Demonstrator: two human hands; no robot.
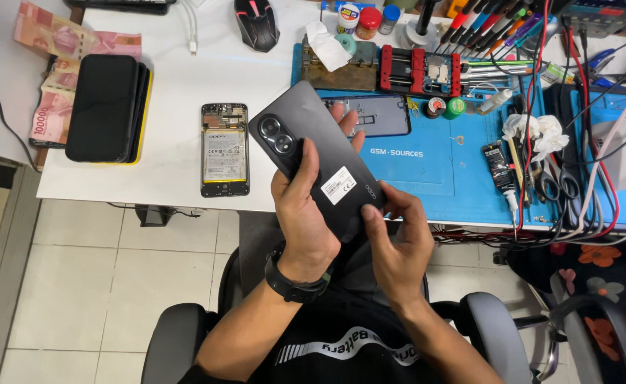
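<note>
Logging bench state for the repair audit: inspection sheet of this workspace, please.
Surface: white table with blue mat.
Job's things: black phone, back and twin cameras facing up.
Clutter: opened phone, stacked phone cases, banknotes, mouse, red clamp jig, scissors.
Grippers: left hand holds the phone; right hand fingers its lower edge.
Cables: tangled bundle at right; white cable.
Surroundings: tiled floor, chair armrest.

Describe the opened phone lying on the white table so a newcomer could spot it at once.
Start at the white table left of the blue work mat. The opened phone lies flat between the stack of dark phones and the left hand. Unlike those, it shows its bare battery.
</note>
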